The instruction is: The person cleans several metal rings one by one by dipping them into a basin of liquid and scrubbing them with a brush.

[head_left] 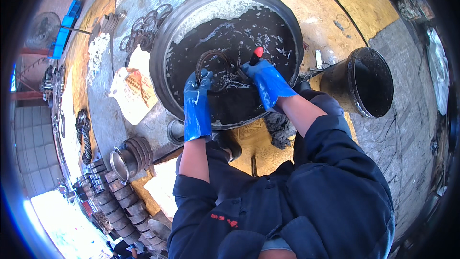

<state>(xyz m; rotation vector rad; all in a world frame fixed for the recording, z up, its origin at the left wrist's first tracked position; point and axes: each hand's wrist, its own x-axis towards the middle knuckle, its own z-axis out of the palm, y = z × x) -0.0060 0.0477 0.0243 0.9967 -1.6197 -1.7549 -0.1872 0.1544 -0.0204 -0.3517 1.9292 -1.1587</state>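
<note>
Here, left hand (pixel 197 88) grips ring (pixel 213 52); right hand (pixel 264 77) holds handle (pixel 256 58), red end (pixel 259 51) slanting forward.

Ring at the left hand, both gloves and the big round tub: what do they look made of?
Ring: probably metal; dark, with glints along its curve.
Gloves: likely rubber or PVC; smooth blue, with shiny highlights.
Tub: dull dark grey, thick rim; rubber or plastic perhaps, not certain.

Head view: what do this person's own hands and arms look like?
The left hand and right hand wear shiny blue gloves with jagged-edged cuffs. Loose dark navy sleeves stop short of them, leaving part of both forearms bare.
</note>
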